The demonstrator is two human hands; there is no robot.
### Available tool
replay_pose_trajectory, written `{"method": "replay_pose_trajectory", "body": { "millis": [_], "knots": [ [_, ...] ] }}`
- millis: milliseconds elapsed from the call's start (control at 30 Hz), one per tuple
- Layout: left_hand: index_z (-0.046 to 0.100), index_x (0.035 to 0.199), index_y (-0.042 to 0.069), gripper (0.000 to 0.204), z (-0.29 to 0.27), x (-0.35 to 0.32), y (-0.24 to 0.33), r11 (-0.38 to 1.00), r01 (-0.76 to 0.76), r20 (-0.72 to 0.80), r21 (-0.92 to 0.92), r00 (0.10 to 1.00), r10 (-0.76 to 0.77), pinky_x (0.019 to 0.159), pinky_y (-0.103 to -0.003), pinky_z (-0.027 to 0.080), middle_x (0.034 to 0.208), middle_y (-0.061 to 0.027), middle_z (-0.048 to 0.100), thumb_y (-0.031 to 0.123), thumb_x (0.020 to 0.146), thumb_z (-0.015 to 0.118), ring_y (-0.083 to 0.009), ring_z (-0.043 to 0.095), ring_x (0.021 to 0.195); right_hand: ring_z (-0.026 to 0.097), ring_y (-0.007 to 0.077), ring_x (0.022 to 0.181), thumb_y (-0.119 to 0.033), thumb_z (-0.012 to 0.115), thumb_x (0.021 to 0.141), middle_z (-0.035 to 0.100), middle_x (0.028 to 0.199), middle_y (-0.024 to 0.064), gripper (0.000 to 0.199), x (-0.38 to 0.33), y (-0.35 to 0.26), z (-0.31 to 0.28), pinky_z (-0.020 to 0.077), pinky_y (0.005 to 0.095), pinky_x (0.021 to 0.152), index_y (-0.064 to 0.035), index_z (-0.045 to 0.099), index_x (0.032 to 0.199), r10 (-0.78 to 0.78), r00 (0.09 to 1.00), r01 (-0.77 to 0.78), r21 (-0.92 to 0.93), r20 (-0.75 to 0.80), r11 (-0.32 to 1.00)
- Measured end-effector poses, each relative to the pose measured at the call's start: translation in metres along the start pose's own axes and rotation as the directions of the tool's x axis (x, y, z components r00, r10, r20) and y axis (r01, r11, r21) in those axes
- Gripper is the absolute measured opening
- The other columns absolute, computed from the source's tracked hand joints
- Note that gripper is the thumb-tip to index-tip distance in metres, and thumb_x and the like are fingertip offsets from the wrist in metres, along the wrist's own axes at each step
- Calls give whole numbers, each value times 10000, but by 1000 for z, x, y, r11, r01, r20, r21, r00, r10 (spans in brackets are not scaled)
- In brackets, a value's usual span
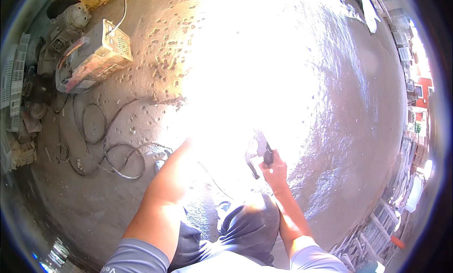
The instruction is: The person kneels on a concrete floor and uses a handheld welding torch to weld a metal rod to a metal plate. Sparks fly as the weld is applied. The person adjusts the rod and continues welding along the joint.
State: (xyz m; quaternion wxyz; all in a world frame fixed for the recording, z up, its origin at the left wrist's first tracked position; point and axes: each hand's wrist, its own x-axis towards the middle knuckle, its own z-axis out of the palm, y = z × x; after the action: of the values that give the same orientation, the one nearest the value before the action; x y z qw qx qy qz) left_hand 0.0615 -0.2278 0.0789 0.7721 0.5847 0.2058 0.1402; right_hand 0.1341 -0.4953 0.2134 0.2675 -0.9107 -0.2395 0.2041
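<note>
A: Right hand [275, 171] is closed round the dark grip of a tool [258, 150], apparently a welding electrode holder, raised over the concrete floor [339, 107] in front of the knee. Left hand [186, 143] runs forward into the glare; whether it is open or closed cannot be told.

B: Step in hand?

A: Judged as work with the tool at floor level. Whatever it bears on is lost in the white patch, so the next move calls for a steady tip and a view past the glare.

B: Surroundings?

A: Looped black cable [108, 145] lies near the left forearm, a snag risk; a boxy welding machine [92, 55] and a motor [71, 20] stand well apart, upper left.
</note>
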Motion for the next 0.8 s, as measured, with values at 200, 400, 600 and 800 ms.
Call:
{"method": "replay_pose_trajectory", "body": {
  "millis": [200, 400, 600, 800],
  "knots": [
    [303, 1591, 47, 1121, -14, 9, 8, 307, -184, 134, 934, 975, 176, 1254, -556, 232, 1583, -193, 413, 379, 701, 897, -346, 357, 1501, 752, 373, 839, -220, 800, 827, 747, 883, 172, 528, -2, -6, -2, 590, 440, 723, -85, 637, 1310, 125, 985, -128, -19, -123, 992],
    [314, 1570, 22, 1147, -18, 11, 24, 278, -170, 115, 945, 972, 204, 1252, -546, 246, 1539, -226, 439, 376, 666, 925, -419, 383, 1456, 740, 399, 906, -244, 783, 822, 745, 956, 213, 539, -1, -14, -3, 589, 450, 785, -118, 643, 1327, 143, 987, -144, -6, -77, 990],
    [233, 1624, 30, 1130, -14, 11, 43, 143, -68, 79, 987, 994, -71, 1310, -546, 93, 1665, -132, 323, 532, 789, 804, -270, 243, 1574, 730, 407, 943, -262, 786, 819, 745, 1029, 216, 559, -3, -11, -3, 590, 463, 800, -115, 633, 1336, 173, 984, -174, -15, -47, 985],
    [196, 1642, 46, 1128, -12, 11, 48, 101, -51, 63, 994, 991, -116, 1321, -529, 68, 1683, -111, 296, 538, 817, 787, -253, 216, 1584, 727, 409, 961, -270, 785, 819, 745, 1050, 216, 553, 0, -15, -3, 590, 469, 807, -113, 636, 1328, 177, 984, -177, -33, -29, 984]
  ]
}}
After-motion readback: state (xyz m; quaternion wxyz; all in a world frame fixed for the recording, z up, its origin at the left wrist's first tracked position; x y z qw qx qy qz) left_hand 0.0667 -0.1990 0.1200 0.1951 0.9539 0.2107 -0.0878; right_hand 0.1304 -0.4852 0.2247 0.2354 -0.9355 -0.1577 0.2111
